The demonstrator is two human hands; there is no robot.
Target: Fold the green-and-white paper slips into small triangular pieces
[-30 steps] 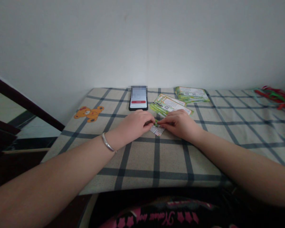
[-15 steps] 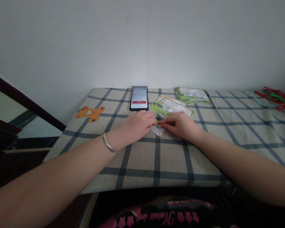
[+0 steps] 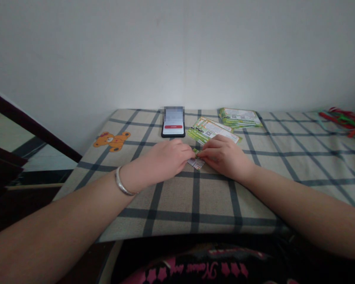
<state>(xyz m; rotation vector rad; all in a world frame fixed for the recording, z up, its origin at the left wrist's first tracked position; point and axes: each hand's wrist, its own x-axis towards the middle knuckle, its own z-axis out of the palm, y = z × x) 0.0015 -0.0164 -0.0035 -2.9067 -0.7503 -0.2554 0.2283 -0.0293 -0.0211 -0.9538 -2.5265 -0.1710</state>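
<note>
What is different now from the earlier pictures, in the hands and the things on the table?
The silver bangle has slid up the left forearm, away from the left hand. The left hand and the right hand still pinch the small folded paper; neither lets go. The phone and the green leaflets stayed where they were.

The camera worn on the person's head looks forward and down across a checked tablecloth toward a white wall, sitting close behind the forearms, which enter from the lower corners
</note>
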